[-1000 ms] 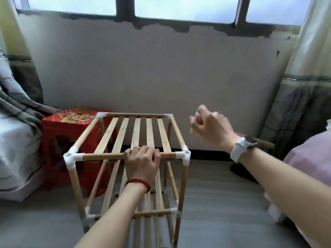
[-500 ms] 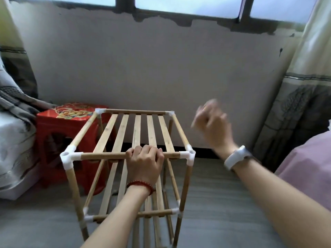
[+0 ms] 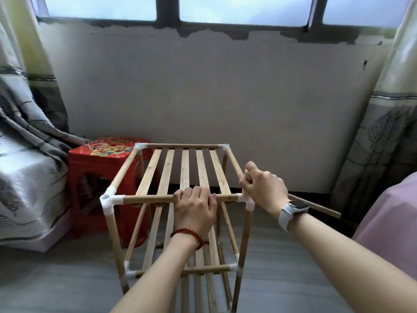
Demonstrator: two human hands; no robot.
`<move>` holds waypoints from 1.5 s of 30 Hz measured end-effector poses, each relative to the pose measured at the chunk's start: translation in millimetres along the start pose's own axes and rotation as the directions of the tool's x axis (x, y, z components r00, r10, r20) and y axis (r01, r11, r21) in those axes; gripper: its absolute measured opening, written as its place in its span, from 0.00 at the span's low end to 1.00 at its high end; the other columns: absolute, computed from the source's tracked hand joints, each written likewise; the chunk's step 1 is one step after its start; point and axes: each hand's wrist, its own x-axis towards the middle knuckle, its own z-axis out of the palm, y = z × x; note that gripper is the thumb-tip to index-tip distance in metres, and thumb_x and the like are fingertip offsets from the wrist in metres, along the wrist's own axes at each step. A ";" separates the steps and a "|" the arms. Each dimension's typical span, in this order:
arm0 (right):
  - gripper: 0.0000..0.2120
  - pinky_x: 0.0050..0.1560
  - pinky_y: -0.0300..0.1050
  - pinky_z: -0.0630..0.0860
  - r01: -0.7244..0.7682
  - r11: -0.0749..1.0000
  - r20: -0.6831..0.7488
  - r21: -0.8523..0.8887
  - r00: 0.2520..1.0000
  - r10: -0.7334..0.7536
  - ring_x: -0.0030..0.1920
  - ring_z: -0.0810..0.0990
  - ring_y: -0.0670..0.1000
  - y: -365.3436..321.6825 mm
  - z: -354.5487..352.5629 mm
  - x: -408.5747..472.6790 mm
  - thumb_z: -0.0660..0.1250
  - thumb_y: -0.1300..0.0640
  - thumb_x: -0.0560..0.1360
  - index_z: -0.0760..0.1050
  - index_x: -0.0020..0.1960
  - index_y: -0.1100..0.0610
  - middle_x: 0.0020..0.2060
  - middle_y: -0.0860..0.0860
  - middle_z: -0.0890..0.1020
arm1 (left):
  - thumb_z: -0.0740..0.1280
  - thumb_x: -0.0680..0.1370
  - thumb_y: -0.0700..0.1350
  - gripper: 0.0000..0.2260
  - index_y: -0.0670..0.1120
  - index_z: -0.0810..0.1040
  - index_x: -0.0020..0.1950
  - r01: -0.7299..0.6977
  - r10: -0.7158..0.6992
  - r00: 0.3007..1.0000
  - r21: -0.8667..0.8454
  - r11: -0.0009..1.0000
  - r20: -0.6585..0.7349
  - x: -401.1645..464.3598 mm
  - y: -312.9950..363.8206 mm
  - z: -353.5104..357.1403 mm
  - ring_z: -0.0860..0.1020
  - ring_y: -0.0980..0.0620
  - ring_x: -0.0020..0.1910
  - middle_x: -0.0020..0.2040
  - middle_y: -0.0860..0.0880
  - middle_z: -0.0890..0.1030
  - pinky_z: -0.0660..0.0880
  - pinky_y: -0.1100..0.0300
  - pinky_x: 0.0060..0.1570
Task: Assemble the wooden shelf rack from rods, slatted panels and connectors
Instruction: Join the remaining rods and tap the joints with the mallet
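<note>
Left hand: the person's left hand (image 3: 195, 207), a red bead bracelet (image 3: 189, 232) at the wrist, has its fingers curled over the near top rod (image 3: 149, 199); the grip is wrapped firmly round the bamboo, steadying the frame
Right hand: the right hand (image 3: 262, 188), with a white-strapped smartwatch (image 3: 292, 210) on the wrist, is closed in a fist on the right side rod (image 3: 234, 162) just behind the white plastic near-right corner connector (image 3: 248, 201); the fingers are clamped round that rod
Rack: the light bamboo shelf rack (image 3: 178, 206) stands upright on the grey floor (image 3: 293, 279) directly before the person; a slatted top panel (image 3: 187, 170) sits in place and a lower tier (image 3: 203, 269) shows beneath; white connectors cap every visible corner
Step in hand: it looks like seating the top joints; I judge the build nearly done, and this is pressing the near-right corner home
Next move: probably a firm downward push on that connector while the left hand holds the rack still; too much sideways force could rack the slim legs
Loose rod: a spare wooden rod (image 3: 320, 207) lies behind the right wrist
Beyond: a red plastic stool with a floral top (image 3: 108, 150) stands just left of the rack; a bed with a grey patterned cover (image 3: 27, 177) is further left; the stained wall (image 3: 214, 91) and the window (image 3: 225, 7) close the room
</note>
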 end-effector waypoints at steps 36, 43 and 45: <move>0.11 0.46 0.52 0.77 -0.153 0.903 0.057 0.401 0.988 0.142 0.41 0.79 0.53 98.2 -86.3 -43.1 0.62 0.44 0.76 0.67 0.49 0.51 0.40 0.49 0.80 | 0.57 0.79 0.57 0.16 0.55 0.74 0.63 -0.389 0.415 0.880 -0.153 0.909 0.232 31.9 83.3 -6.4 0.72 0.51 0.60 0.61 0.52 0.75 0.65 0.55 0.60; 0.13 0.40 0.46 0.67 -0.114 0.990 0.068 -0.087 0.990 0.120 0.41 0.77 0.56 138.3 -121.8 -45.6 0.60 0.43 0.76 0.63 0.49 0.52 0.37 0.48 0.79 | 0.57 0.78 0.60 0.15 0.56 0.79 0.55 -0.372 0.381 0.924 -0.195 0.908 0.013 17.8 145.7 18.6 0.77 0.53 0.46 0.48 0.55 0.80 0.62 0.60 0.45; 0.17 0.42 0.48 0.68 -0.082 0.970 0.035 -0.228 0.995 0.093 0.46 0.78 0.60 140.3 -140.3 -32.6 0.57 0.39 0.77 0.62 0.51 0.54 0.42 0.53 0.80 | 0.60 0.77 0.59 0.14 0.54 0.81 0.51 -0.361 0.356 0.932 -0.200 0.911 -0.063 7.9 163.4 21.9 0.78 0.52 0.44 0.45 0.54 0.81 0.64 0.59 0.44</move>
